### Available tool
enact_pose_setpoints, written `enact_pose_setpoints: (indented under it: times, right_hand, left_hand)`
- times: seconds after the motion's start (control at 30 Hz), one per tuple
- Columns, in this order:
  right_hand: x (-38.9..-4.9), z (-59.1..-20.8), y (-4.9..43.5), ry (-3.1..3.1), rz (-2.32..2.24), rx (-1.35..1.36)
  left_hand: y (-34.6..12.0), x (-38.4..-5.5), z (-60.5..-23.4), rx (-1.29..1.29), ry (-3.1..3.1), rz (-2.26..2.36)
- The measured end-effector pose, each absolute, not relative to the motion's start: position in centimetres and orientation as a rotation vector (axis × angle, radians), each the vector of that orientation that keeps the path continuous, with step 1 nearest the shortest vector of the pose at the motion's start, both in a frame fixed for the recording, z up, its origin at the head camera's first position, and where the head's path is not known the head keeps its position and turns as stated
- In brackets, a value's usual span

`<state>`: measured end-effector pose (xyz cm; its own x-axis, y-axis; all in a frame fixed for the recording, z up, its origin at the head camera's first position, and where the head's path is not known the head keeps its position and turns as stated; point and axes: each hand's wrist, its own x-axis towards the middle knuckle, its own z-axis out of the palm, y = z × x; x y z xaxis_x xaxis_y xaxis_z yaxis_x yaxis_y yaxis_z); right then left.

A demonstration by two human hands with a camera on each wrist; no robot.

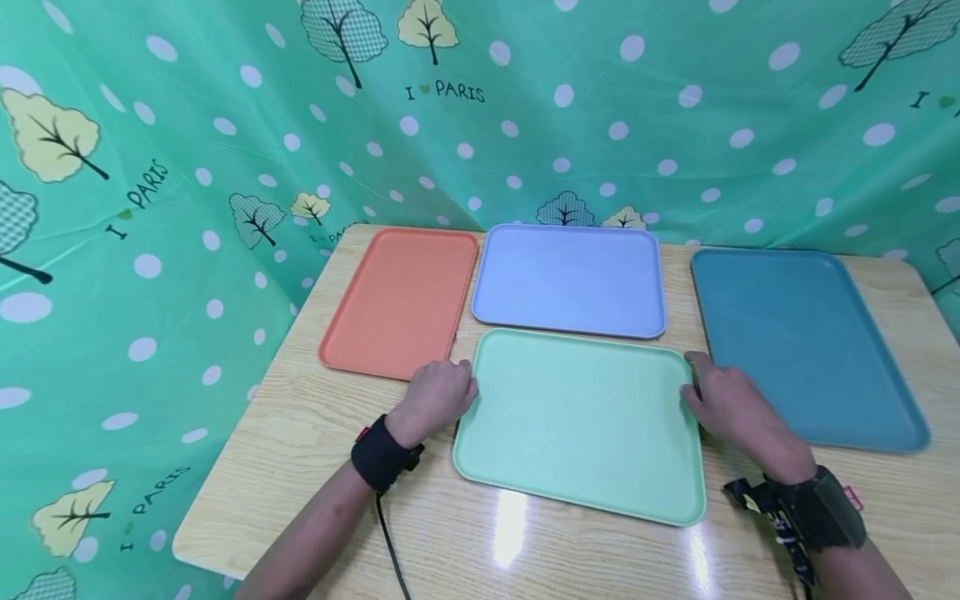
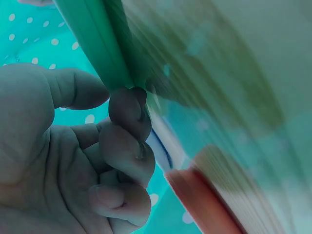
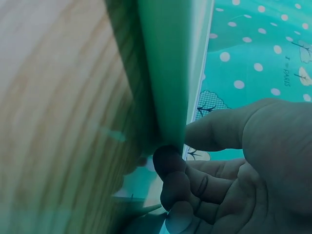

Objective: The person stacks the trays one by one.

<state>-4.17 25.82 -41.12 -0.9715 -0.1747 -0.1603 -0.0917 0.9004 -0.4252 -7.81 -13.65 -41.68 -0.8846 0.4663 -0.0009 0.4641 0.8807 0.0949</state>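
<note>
A light green tray lies between the two hands, close over the near middle of the wooden table. At its left edge the left hand pinches the rim. Thumb and curled fingers meet at the green edge in the left wrist view. Across from it, the right hand grips the right edge near the upper corner. In the right wrist view the thumb lies on one side of the green rim and curled fingertips on the other.
Behind stand an orange tray at left and a lavender tray in the middle. To the right is a dark blue tray, partly behind the right hand. A green dotted cloth hangs along the back and left of the table.
</note>
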Motion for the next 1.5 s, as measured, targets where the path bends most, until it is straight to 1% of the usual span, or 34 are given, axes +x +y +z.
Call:
enact_pose_setpoints:
  times: [0.63, 1.2, 1.5]
  right_hand:
    - [-3.6, -41.2, 25.7, 2.895, -0.606, -0.27]
    - [-0.5, -41.2, 25.5, 2.971, -0.567, -0.312]
    - [1.4, -41.2, 25.7, 2.939, -0.576, -0.247]
  left_hand:
    - [-13.4, -7.6, -41.9, 0.718, 2.934, 0.163]
    - [-12.6, -8.4, -41.4, 0.8, 2.891, 0.054]
    - [-11.9, -9.2, -41.2, 0.852, 2.849, 0.014]
